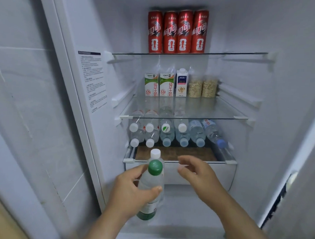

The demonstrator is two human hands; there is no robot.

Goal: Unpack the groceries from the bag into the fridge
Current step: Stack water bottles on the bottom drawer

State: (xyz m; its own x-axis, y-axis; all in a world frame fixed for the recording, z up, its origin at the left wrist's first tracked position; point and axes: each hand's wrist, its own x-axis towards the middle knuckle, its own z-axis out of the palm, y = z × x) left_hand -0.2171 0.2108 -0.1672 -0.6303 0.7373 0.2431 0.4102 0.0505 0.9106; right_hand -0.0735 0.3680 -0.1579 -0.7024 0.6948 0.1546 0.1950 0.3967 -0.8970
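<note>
At the left of the frame a printed sticker (93, 80) lies flat on the smooth white inner wall of the fridge (248, 26). Low and left of centre, the left hand (130, 190) wraps fingers and thumb round the clear plastic body of a green-capped bottle (151, 184), its neck pointing into the fridge. A white-capped bottle (155, 154) shows just behind it, and whether the same hand holds that one is hidden. The bag is out of view.

The step in hand looks like loading water. Above the caps, mid-frame, stacked water bottles (171, 135) lie on their sides in two layers, caps forward, under a thin glass shelf (185, 118). The next move likely calls for laying the round, slippery bottle on that pile, where a gap seems to show at the right of the top layer, and settling it so it cannot roll.

Higher up stand boxy milk cartons (159, 85) and glossy red cans (178, 32). Just right of the caps the right hand (196, 173) hovers empty, fingers loosely curled and apart, near the bottles but not touching, in front of the pale drawer (224, 174). Farther right, clear oat jars (202, 87) show grainy contents
</note>
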